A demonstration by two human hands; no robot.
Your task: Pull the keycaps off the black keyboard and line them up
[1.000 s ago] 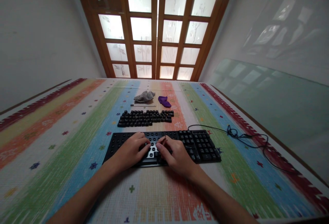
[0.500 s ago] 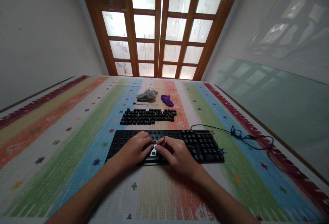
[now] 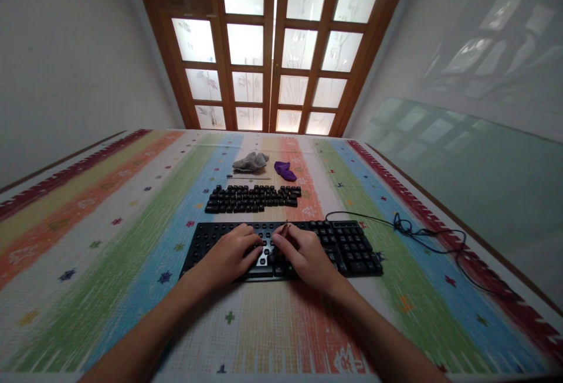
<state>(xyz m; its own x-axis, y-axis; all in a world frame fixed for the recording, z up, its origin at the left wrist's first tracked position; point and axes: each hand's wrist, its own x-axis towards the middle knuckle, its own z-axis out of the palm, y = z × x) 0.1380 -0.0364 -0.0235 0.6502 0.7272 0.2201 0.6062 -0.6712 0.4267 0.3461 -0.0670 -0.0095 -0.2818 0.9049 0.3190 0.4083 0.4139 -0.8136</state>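
Keyboard [image 3: 267, 258] lies on the table [image 3: 132, 312], midway between the left and right edges, long side roughly along the near edge. Keys still on at its right end; bare key posts across the left and middle, with a shiny strip between the hands.

Left hand [image 3: 233, 254] rests over the keyboard's left-middle part, fingers half curled, thumb and index tips close together by the bare posts. Can't tell if it grips anything. Right hand [image 3: 305, 254] is over the right-middle part, thumb and index pinched on a thin brownish tool [image 3: 285, 229], top end poking up; lower end hidden.

Loose keycaps [image 3: 253, 198] sit in rows just past the keyboard's far side. Beyond them, toward the table's far edge: thin rod [image 3: 248, 177], grey cloth [image 3: 251, 162] just behind it, purple cloth [image 3: 285, 171] to the right. Cable [image 3: 407, 229] runs from the keyboard's far side, bunches up, then trails toward the table's right edge.
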